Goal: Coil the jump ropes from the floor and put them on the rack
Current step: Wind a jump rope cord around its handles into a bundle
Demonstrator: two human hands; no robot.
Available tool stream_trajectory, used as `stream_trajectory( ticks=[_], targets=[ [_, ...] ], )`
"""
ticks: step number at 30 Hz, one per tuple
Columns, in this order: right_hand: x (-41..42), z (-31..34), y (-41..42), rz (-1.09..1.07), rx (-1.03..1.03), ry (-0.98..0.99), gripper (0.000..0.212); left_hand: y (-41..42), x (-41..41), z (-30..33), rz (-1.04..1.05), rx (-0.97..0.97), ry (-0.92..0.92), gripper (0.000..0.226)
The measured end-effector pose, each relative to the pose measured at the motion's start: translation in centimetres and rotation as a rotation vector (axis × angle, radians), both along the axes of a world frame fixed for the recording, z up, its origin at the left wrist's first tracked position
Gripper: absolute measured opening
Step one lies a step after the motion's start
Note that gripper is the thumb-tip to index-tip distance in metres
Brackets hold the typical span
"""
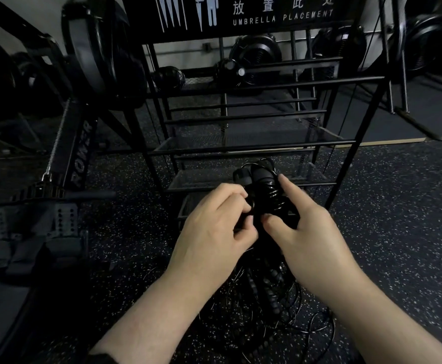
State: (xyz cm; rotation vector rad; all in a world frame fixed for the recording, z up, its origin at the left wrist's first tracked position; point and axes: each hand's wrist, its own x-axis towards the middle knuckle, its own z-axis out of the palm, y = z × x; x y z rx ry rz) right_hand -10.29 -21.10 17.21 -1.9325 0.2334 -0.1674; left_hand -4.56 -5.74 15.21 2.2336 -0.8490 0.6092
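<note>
Mostly black, matt metal and rubber; glossy cord.
Rack [251,147]: thin metal bars, matt black paint, fine wire-mesh shelves. Sign [240,14] on the far top of the rack: smooth dark panel, white print. Floor [398,206]: matt black rubber, rough-looking, white speckles. Jump rope [264,190] in the hands: shiny black cord wound in tight turns round matt black handles, plastic or foam, cannot tell. Loose ropes [269,306] on the near floor: thin glossy cord, ribbed matt handles. Left machine [80,156]: matt black frame, bright metal chain.

Both hands hide the lower half of the coiled jump rope [263,191]
</note>
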Motion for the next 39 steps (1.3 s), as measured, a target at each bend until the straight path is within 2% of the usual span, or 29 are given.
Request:
stream_trajectory(
  ticks=[6, 14, 18, 22, 25, 29, 31, 34, 39],
  targets=[
    [0.0, 0.3, 0.2, 0.018, 0.067, -0.022, 0.072, 0.3, -0.2, 0.7, 0.016, -0.116, 0.048, 0.040],
    [0.1, 0.5, 0.8, -0.010, 0.154, -0.038, 0.071, 0.2, -0.5, 0.8, 0.067, -0.176, 0.086, 0.017],
    [0.4, 0.3, 0.4, -0.075, 0.250, -0.053, 0.058, 0.4, -0.2, 0.9, -0.053, -0.163, 0.117, 0.019],
    [0.6, 0.8, 0.2, -0.063, 0.323, -0.065, 0.043, 0.5, -0.3, 1.1, -0.057, -0.104, 0.056, 0.023],
    [0.6, 0.6, 0.1, -0.041, 0.407, -0.060, 0.038, 0.6, -0.3, 1.2, -0.103, -0.138, 0.095, 0.025],
    [0.8, 0.4, 0.2, -0.008, 0.565, -0.035, 0.033, 0.8, -0.4, 1.5, -0.052, -0.236, 0.146, 0.015],
    [1.0, 0.5, 0.4, -0.015, 0.679, -0.026, 0.031, 0.5, -0.9, 1.8, -0.050, -0.384, 0.226, 0.010],
    [1.1, 0.6, 0.4, 0.018, 0.852, 0.003, 0.035, 0.3, -1.3, 2.4, -0.066, -0.719, 0.370, 0.015],
    [1.0, 0.5, 0.2, 0.081, 0.881, 0.045, 0.037, 0.4, -0.6, 3.1, -0.101, -1.042, 0.439, 0.017]
  ],
)
